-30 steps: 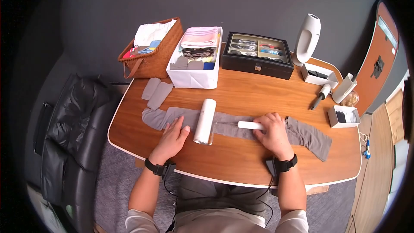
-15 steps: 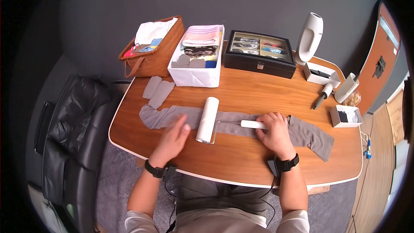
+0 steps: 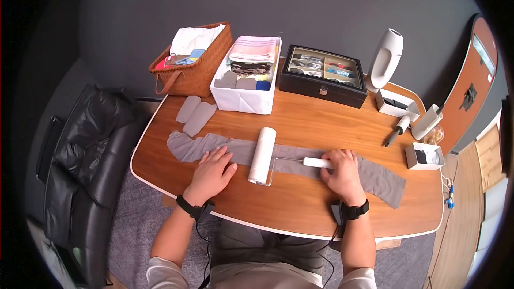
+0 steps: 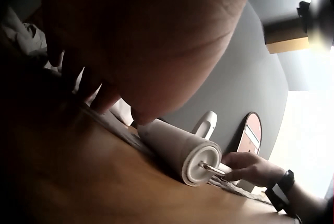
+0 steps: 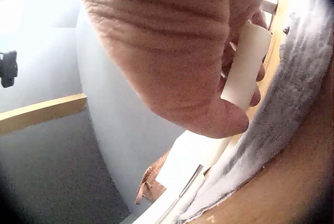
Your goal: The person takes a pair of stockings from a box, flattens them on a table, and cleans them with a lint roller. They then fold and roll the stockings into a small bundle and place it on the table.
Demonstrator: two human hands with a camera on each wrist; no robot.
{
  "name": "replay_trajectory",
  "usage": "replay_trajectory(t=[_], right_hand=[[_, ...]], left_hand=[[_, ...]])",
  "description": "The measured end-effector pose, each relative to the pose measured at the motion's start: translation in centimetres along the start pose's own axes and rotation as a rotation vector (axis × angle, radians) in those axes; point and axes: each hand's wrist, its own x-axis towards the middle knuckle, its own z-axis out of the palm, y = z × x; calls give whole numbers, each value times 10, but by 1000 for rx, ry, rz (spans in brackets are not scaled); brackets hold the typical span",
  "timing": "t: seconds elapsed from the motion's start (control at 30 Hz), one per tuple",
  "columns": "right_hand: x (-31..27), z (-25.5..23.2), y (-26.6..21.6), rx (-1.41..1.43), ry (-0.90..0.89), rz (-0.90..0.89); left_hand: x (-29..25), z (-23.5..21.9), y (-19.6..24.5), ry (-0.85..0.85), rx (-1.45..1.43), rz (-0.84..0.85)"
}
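Right hand (image 3: 342,175) is clamped round the white handle (image 3: 316,162) of the roller (image 3: 262,156), which lies across the long grey cloth (image 3: 294,158) on my wooden table (image 3: 251,206). Left hand (image 3: 213,174) has fingers a bit apart, tips on that cloth, left of the roller.

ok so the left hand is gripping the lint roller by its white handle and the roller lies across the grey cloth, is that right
Wrong hand: the right hand grips the lint roller by its white handle, as the head view shows. The roller does lie across the grey cloth.
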Motion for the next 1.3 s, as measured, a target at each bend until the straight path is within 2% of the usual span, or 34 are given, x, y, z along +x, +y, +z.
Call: replay_trajectory(t=[0.07, 0.17, 0.27, 0.4, 0.5, 0.6, 0.63, 0.83, 0.97, 1.07, 1.3], right_hand=[[1, 3, -4, 31, -6, -2], [-1, 7, -5, 51, 8, -5], [-1, -2, -2, 38, -14, 34], [-1, -8, 15, -30, 25, 78], [0, -4, 15, -7, 31, 70], [0, 1, 6, 29, 5, 40], [0, 1, 3, 36, -3, 26], [-4, -9, 16, -20, -53, 97], [-7, -18, 28, -98, -26, 133], [-10, -27, 31, -108, -3, 66], [-14, -49, 43, -33, -63, 41]], left_hand=[[0, -3, 12, -8, 103, 17], [2, -1, 37, -58, -296, 98], [6, 6, 36, -196, -362, -16], [7, 1, 27, -284, -219, -11], [11, 0, 39, -217, -211, -9], [16, 7, 58, -126, -334, 76], [18, 15, 58, -135, -412, 78], [17, 14, 55, -192, -324, 13], [16, 15, 50, -207, -323, 35], [19, 17, 51, -215, -283, 42], [17, 19, 58, -210, -204, 19]])
